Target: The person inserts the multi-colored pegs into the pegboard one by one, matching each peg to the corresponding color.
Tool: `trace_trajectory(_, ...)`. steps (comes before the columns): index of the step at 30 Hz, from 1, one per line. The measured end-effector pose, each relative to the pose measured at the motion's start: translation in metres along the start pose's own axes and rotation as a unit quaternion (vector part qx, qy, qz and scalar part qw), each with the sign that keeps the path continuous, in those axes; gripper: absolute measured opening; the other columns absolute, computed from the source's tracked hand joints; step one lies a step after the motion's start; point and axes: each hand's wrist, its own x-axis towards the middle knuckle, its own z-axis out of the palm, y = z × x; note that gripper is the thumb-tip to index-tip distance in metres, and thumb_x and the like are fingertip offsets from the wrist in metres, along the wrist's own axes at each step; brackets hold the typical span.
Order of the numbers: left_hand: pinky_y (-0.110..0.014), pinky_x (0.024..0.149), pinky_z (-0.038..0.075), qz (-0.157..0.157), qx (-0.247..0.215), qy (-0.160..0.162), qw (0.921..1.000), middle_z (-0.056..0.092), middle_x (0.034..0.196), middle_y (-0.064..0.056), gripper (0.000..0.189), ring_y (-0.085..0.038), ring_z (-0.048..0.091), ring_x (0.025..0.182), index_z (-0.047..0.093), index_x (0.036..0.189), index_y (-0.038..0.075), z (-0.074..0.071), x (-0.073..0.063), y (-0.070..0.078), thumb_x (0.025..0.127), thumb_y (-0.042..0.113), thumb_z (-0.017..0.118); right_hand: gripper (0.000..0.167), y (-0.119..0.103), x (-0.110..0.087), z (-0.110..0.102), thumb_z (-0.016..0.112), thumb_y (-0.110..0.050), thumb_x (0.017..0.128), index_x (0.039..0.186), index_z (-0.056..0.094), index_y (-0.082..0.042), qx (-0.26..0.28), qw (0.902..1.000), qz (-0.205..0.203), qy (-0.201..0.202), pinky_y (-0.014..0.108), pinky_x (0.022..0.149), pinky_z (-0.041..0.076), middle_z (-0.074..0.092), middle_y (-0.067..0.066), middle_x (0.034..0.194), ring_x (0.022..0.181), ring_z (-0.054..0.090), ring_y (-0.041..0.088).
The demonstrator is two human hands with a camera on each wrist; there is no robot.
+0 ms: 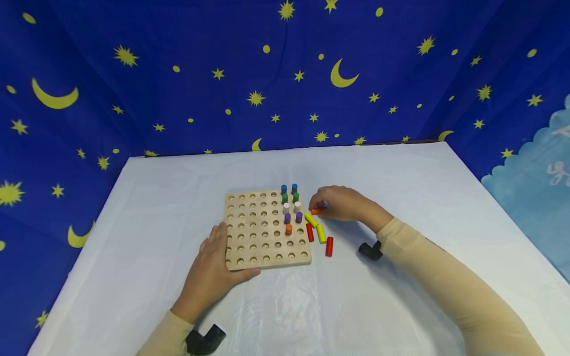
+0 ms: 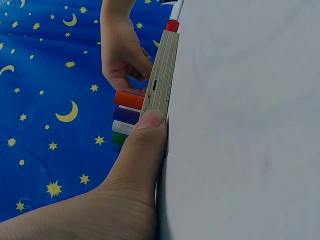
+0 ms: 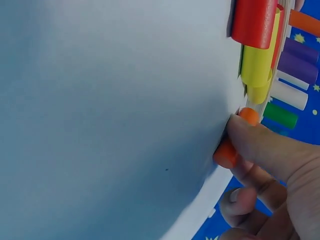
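Orange peg (image 1: 316, 211) pinched by right hand (image 1: 341, 203); board (image 1: 247, 221) braced by uncurled left hand (image 1: 208, 265); nearest yellow peg (image 1: 311, 220) could be rolled by accidental brushing.

Room straight down over the left and middle of the board (image 1: 259, 229) is looking wide open, but standing pegs (image 1: 286, 208) are crowding its far right. Loose yellow pegs (image 1: 321, 234) and red pegs (image 1: 329, 246) are cluttering the table (image 1: 378, 173) beside it, the right hand (image 1: 343, 202) is plugging the spot beyond them, and the left hand (image 1: 211, 272) is blocking the near-left corner
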Motion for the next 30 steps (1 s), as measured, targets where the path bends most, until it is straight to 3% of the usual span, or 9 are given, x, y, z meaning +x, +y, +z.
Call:
trace_trajectory(9,-0.055,0.124,0.017,0.005,-0.002,0.003,1.0000,0.020,0.163,-0.025,0.142,-0.042,0.017,0.152,0.011,0.157,-0.003,0.001,0.000,0.000,0.061,0.077,0.077,0.020,0.006,-0.004,0.004,0.077,-0.018,0.087,0.106,0.071,-0.019,0.031,0.9988,0.023,0.029,0.036,0.082,0.052,0.068,-0.005,0.091,0.086,0.059,0.016)
trace_trajectory(19,-0.055,0.124,0.018,0.005,-0.002,0.004,1.0000,0.020,0.163,-0.025,0.141,-0.041,0.017,0.152,0.011,0.157,-0.003,0.001,0.000,-0.001,0.061,0.077,0.077,0.020,0.011,-0.013,0.010,0.078,-0.017,0.084,0.102,0.068,-0.020,0.090,0.9886,0.007,0.120,0.039,0.085,0.056,0.073,-0.004,0.094,0.087,0.065,0.016)
trace_trajectory(22,-0.055,0.124,0.018,0.006,-0.002,0.005,1.0000,0.020,0.163,-0.025,0.141,-0.041,0.017,0.152,0.011,0.157,-0.003,0.000,0.000,-0.001,0.062,0.077,0.077,0.020,0.008,-0.016,0.011,0.079,-0.019,0.084,0.100,0.067,-0.020,0.117,0.9829,0.001,0.142,0.036,0.079,0.055,0.073,-0.005,0.095,0.087,0.065,0.016)
trace_trajectory(27,-0.055,0.124,0.018,0.008,-0.002,0.005,1.0000,0.019,0.163,-0.024,0.141,-0.041,0.017,0.152,0.011,0.157,-0.003,0.001,0.000,-0.001,0.062,0.077,0.076,0.021,0.003,-0.022,0.011,0.080,-0.022,0.085,0.100,0.066,-0.020,0.160,0.9730,0.001,0.166,0.029,0.056,0.052,0.074,-0.003,0.098,0.063,0.060,0.015)
trace_trajectory(30,-0.055,0.124,0.018,0.010,-0.003,0.005,0.9999,0.019,0.163,-0.024,0.140,-0.041,0.016,0.152,0.011,0.157,-0.003,0.001,0.001,-0.001,0.062,0.077,0.077,0.022,0.001,-0.025,0.011,0.080,-0.022,0.085,0.101,0.066,-0.020,0.175,0.9696,0.001,0.171,0.027,0.050,0.050,0.074,-0.003,0.099,0.053,0.054,0.014)
